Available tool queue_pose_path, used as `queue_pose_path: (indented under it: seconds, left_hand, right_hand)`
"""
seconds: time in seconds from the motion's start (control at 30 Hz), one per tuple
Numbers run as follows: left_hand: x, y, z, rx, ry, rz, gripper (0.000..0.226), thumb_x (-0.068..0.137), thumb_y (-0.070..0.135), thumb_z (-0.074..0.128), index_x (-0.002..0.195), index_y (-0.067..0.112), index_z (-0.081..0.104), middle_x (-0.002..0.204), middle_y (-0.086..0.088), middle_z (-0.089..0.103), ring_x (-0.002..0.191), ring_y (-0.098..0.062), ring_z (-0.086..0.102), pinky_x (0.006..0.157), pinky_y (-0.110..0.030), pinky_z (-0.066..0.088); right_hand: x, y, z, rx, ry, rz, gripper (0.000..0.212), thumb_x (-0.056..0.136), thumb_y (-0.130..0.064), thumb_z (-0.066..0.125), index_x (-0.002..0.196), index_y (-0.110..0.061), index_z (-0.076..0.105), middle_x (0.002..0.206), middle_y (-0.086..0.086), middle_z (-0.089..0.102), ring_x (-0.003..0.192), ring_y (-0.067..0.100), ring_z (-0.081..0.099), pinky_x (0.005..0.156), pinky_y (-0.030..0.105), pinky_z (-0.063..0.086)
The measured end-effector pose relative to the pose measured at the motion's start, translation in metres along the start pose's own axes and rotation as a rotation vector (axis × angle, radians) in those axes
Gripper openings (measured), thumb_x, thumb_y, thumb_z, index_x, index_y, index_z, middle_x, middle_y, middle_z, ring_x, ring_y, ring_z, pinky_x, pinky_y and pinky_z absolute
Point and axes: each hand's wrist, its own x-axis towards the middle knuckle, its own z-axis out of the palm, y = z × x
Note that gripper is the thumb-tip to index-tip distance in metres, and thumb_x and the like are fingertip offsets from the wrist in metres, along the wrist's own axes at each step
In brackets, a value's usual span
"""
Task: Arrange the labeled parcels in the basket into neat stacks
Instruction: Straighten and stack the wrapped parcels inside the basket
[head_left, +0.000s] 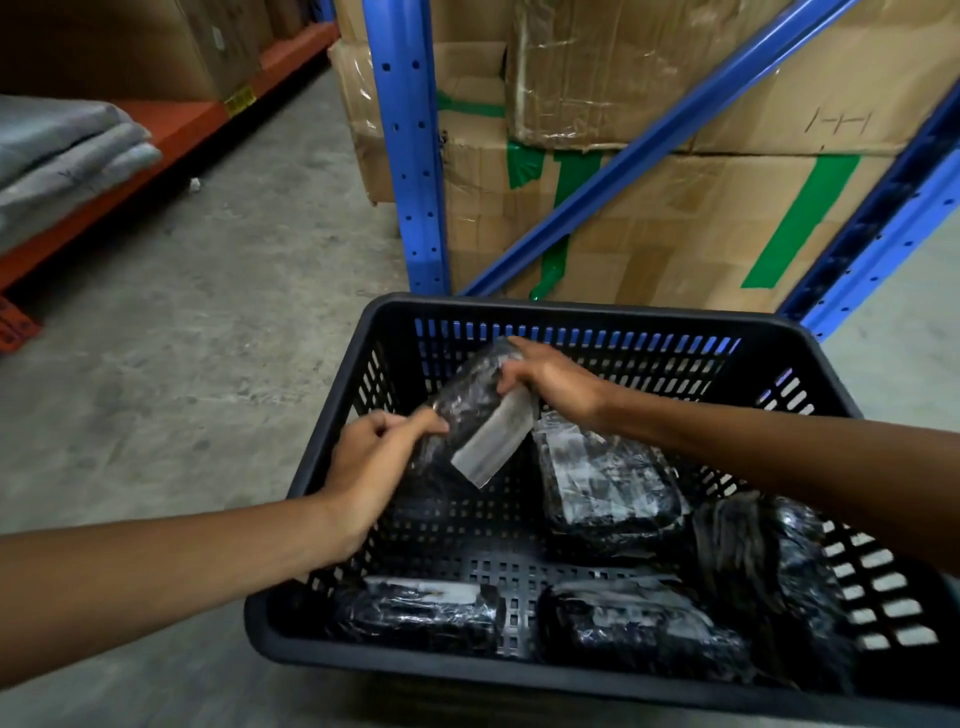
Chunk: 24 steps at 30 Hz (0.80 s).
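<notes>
While both hands work inside the black basket (332, 470), three wrapped parcels lie loose along its near edge: 7 o'clock (415, 613), 6 o'clock (639, 621), 4 o'clock (769, 566). Another parcel (608, 488) rests at centre. Left hand (363, 467) pinches the low end of a lifted parcel (467, 400); right hand (556, 382) grips its top, label (493, 444) facing up. Step, by my reading: placing it. Next: lay it flat, squared on a neighbour. Beyond, 12 o'clock: blue racking (410, 156), cartons (701, 218).

Warehouse aisle with a grey concrete floor (218, 312)

A blue rack (410, 156) holds taped cardboard boxes (675, 218) — on the left, an orange shelf (171, 124) carries folded grey cloth (62, 150); the light is dim.
</notes>
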Motion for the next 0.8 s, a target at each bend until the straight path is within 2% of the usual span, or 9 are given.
queue_pose_path:
  seconds: [0.1,0.17,0.23,0.37,0.47,0.53,0.63,0.7,0.8]
  left_hand:
    - [0.000,0.022,-0.002,-0.160,0.009,0.110,0.044,0.073,0.050,0.067,0.092,0.011,0.069,0.077,0.002,0.067,0.080,-0.019,0.063,0.084,-0.037,0.048]
    - [0.003,0.033,-0.004,-0.194,-0.004,0.120,0.052,0.074,0.056,0.063,0.101,0.013,0.066,0.077,0.004,0.062,0.075,-0.016,0.059,0.080,-0.036,0.047]
    - [0.006,0.032,-0.003,-0.129,-0.022,0.087,0.047,0.076,0.052,0.067,0.105,0.016,0.067,0.088,0.005,0.067,0.082,-0.014,0.062,0.078,-0.032,0.047]
    - [0.018,0.008,0.005,0.067,-0.111,-0.131,0.036,0.088,0.028,0.067,0.117,0.007,0.068,0.108,-0.011,0.072,0.095,-0.026,0.067,0.082,-0.033,0.053]
    - [0.021,-0.004,0.010,0.125,-0.148,-0.338,0.043,0.095,0.024,0.057,0.131,0.000,0.050,0.095,-0.011,0.060,0.085,-0.028,0.058,0.072,-0.032,0.051]
    - [0.027,-0.017,0.015,0.173,-0.125,-0.376,0.045,0.099,0.023,0.050,0.137,0.001,0.042,0.103,-0.010,0.053,0.095,-0.029,0.051,0.081,-0.035,0.046]
    - [0.046,-0.035,0.016,0.237,-0.054,-0.351,0.046,0.098,0.018,0.047,0.141,0.000,0.041,0.135,-0.019,0.051,0.119,-0.036,0.052,0.097,-0.037,0.046]
    - [0.055,-0.042,0.018,0.282,-0.017,-0.347,0.042,0.097,0.010,0.046,0.137,-0.003,0.045,0.135,-0.023,0.053,0.117,-0.037,0.054,0.091,-0.035,0.047]
    - [0.064,-0.050,0.027,0.327,-0.005,-0.361,0.041,0.096,0.005,0.046,0.135,-0.008,0.046,0.132,-0.024,0.055,0.113,-0.039,0.056,0.084,-0.036,0.045]
  right_hand:
    - [-0.006,-0.014,-0.004,0.261,0.155,0.097,0.024,0.072,-0.033,0.047,0.085,-0.014,0.054,0.083,0.004,0.057,0.079,0.019,0.050,0.075,0.037,0.037]
    - [-0.011,-0.013,-0.005,0.407,0.221,0.239,0.029,0.085,-0.042,0.043,0.077,-0.017,0.055,0.069,0.000,0.062,0.073,0.019,0.054,0.072,0.035,0.040]
    - [-0.013,-0.001,0.000,0.433,0.250,0.421,0.041,0.096,-0.049,0.036,0.083,-0.018,0.060,0.076,0.003,0.067,0.075,0.022,0.061,0.071,0.033,0.045]
    - [-0.012,0.027,0.021,0.449,0.199,0.760,0.054,0.096,-0.058,0.040,0.106,-0.009,0.062,0.099,0.011,0.070,0.091,0.030,0.066,0.089,0.041,0.054]
    - [-0.006,0.028,0.027,0.306,0.046,0.822,0.028,0.095,-0.040,0.053,0.097,-0.013,0.059,0.081,0.007,0.066,0.070,0.026,0.062,0.067,0.034,0.054]
    - [-0.006,0.019,0.034,0.183,-0.074,0.824,0.020,0.095,-0.032,0.059,0.100,-0.012,0.059,0.080,0.005,0.063,0.066,0.021,0.059,0.058,0.029,0.050]
    - [0.003,0.018,0.046,0.051,-0.122,0.778,0.018,0.095,-0.023,0.063,0.108,-0.011,0.059,0.101,0.007,0.063,0.081,0.021,0.059,0.063,0.031,0.049]
    - [0.011,0.022,0.052,-0.040,-0.138,0.749,0.018,0.093,-0.014,0.066,0.109,-0.007,0.060,0.116,0.013,0.063,0.099,0.028,0.063,0.074,0.038,0.055]
    - [0.023,0.028,0.057,-0.071,-0.073,0.716,0.048,0.086,-0.003,0.073,0.131,0.001,0.058,0.142,0.017,0.057,0.128,0.038,0.055,0.102,0.052,0.050]
